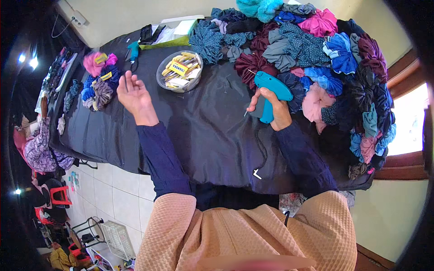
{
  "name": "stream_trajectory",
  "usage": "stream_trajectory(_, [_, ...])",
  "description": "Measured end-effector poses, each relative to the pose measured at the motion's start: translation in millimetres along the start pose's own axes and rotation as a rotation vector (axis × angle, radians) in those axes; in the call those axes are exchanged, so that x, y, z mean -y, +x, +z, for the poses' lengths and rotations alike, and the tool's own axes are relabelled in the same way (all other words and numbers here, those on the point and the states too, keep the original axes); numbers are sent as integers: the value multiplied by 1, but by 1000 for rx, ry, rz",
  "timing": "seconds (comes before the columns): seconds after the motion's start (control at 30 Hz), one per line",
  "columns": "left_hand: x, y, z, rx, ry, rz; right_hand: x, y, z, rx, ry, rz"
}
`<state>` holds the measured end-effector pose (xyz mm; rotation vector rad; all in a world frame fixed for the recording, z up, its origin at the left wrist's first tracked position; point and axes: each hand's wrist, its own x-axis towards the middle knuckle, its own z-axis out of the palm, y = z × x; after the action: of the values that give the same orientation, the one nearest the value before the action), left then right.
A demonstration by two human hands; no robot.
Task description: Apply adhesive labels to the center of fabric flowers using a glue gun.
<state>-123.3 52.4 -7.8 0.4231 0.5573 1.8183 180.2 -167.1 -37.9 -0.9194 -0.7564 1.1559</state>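
Note:
My right hand (276, 110) grips a teal tagging gun (274, 88), its needle pointing up and left beside a maroon scrunchie (249, 64). My left hand (136, 98) is raised palm up with its fingers apart and nothing in it. Just left of that hand lie several tagged scrunchies, among them a grey-brown one (102, 93) and a blurred pink one (93, 64). Between and beyond my hands stands a clear round tub (158, 76) holding yellow and white tags (179, 67). A large heap of fabric scrunchies (305, 44) covers the right part of the table.
Black cloth (210, 135) covers the table. A second teal tagging gun (133, 51) lies near an open green box (166, 43) at the back. A small white L-shaped piece (257, 174) lies near the front edge. At far left a person in a patterned purple top (39, 149) sits by the table.

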Motion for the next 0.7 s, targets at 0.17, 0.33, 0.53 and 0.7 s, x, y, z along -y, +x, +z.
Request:
stream_trajectory(0.17, [31, -35, 26, 215, 164, 15, -1, -1, -1, 35, -1, 29])
stream_trajectory(0.33, [70, -85, 48, 412, 400, 5, 2, -2, -4, 87, -21, 37])
stream_trajectory(0.53, [113, -132, 36, 774, 695, -74, 3, -3, -2, 47, -2, 38])
stream_trajectory(0.7, [139, -153, 22, 952, 929, 144, 0, -2, 2, 12, 24, 32])
